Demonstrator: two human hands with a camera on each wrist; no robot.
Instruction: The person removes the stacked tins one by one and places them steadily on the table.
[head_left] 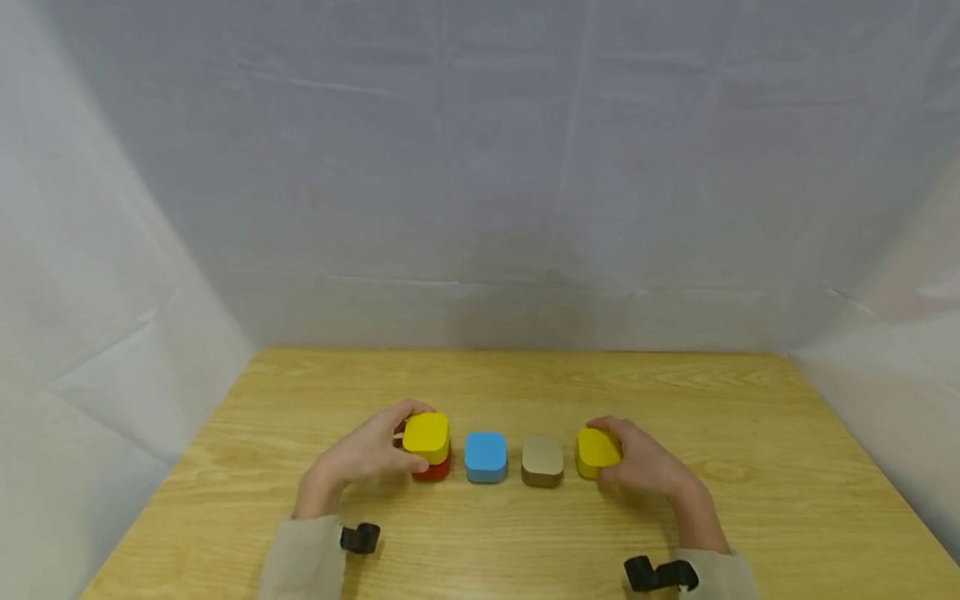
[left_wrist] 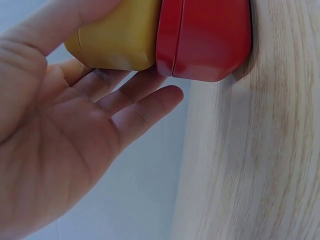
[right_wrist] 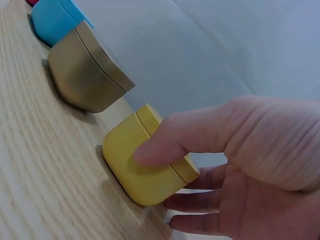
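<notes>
Your left hand [head_left: 365, 457] grips the yellow box [head_left: 427, 436] sitting on the red box [head_left: 432, 471] at the row's left; keep it level (edges aligned); your right hand [head_left: 645, 467] pinches the other yellow box [head_left: 597, 451] at the right end

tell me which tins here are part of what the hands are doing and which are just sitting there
In hand:
- yellow tin stacked on the red tin, held by the left hand
- second yellow tin on the wooden table, held by the right hand

Lying about:
- blue tin
- gold tin
</notes>
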